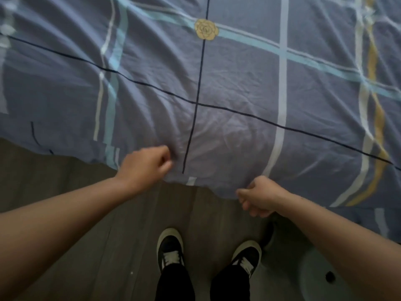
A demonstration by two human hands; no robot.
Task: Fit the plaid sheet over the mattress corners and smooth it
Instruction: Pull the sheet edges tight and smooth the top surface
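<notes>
Pinching plaid sheet hem, left hand, right hand

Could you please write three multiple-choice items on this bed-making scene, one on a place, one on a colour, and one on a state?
1. Where is the yellow rose motif on the blue plaid cotton sheet?
A. Where a dark line meets a light-blue stripe, far from the hands
B. Under the left hand
C. On the floor

2. What colour is the floor beside the bed?
A. White
B. Grey-brown
C. Red

3. How are the left hand and right hand set?
A. Both flat and spread on the sheet
B. Both curled at the sheet's near hem
C. Both hanging clear of the bed

Answers: 1 A, the rose sits at that crossing near the top of the view; 2 B, the planks look grey-brown; 3 B, the fingers of both hands are bent in at the hanging edge.
</notes>
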